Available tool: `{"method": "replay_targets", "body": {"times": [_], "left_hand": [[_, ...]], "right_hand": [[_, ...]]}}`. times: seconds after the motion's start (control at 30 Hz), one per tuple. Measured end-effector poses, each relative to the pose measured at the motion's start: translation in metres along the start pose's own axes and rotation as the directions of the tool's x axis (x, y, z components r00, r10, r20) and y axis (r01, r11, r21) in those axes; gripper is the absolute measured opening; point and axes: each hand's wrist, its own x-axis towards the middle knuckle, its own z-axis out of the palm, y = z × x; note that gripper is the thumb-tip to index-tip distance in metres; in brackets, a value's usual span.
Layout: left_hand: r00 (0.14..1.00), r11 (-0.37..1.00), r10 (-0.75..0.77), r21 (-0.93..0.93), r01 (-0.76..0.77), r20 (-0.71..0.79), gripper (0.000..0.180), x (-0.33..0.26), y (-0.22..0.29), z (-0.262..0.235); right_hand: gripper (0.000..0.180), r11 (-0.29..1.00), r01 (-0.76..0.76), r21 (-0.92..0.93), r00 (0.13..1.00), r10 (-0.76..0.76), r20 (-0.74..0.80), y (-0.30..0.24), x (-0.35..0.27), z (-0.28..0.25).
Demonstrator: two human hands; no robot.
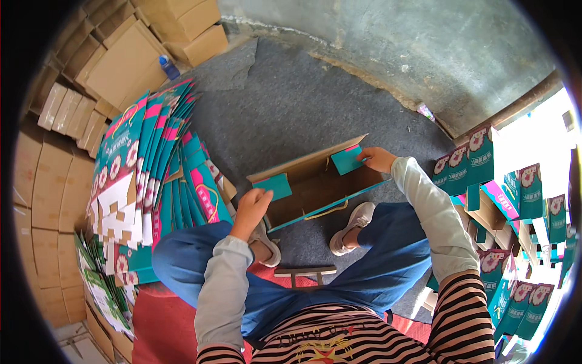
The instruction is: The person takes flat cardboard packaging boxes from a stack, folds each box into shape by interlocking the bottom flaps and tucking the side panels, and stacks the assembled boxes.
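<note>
An open-topped carton [316, 206], teal outside and plain brown inside, stands on the floor in front of my feet. A yellow cord handle [326, 210] hangs on its near side. My left hand [250, 209] is closed, fingertips and thumb on the small teal flap [274, 187] at the carton's left end. At the other end, my right hand [378, 159] pinches the matching right flap [347, 160]. Both small flaps slant inward over the opening. The long far wall rises behind them, and I can see brown cardboard inside.
Flattened teal and pink cartons [136, 151] are stacked to my left. Brown boxes [51, 182] line the left side, with a blue bottle [169, 67] near them. Folded teal cartons [476, 161] pile up at right. A grey wall [400, 48] bounds the far side.
</note>
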Motion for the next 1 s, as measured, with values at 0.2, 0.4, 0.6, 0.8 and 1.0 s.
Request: {"method": "replay_targets", "body": {"times": [0.2,0.4,0.6,0.8,1.0], "left_hand": [[0.967,0.996,-0.017,0.093,-0.007,0.253,0.025,-0.007,-0.007,-0.043],[0.998,0.739,0.014,0.673,0.032,-0.063,0.08,-0.014,0.037,-0.029],[0.921,0.536,0.383,0.83,-0.157,-0.073,0.1,0.002,0.058,-0.02],[0.922,0.358,0.361,0.893,-0.274,0.138,0.093,0.012,0.054,-0.008],[0.914,0.266,0.332,0.907,-0.327,0.232,0.059,0.02,0.054,0.004]], "right_hand": [[0.038,0.999,0.048,0.019,0.986,-0.051,0.156,0.002,0.006,-0.009],[0.034,0.988,0.144,-0.056,0.985,-0.138,0.102,0.01,0.009,-0.011],[0.024,0.927,0.051,-0.37,0.999,-0.051,0.01,-0.022,-0.01,-0.005],[0.025,0.883,0.072,-0.465,0.99,-0.118,-0.071,-0.025,-0.014,0.006],[0.022,0.909,0.011,-0.417,0.999,-0.029,-0.037,-0.029,-0.013,-0.009]]}}
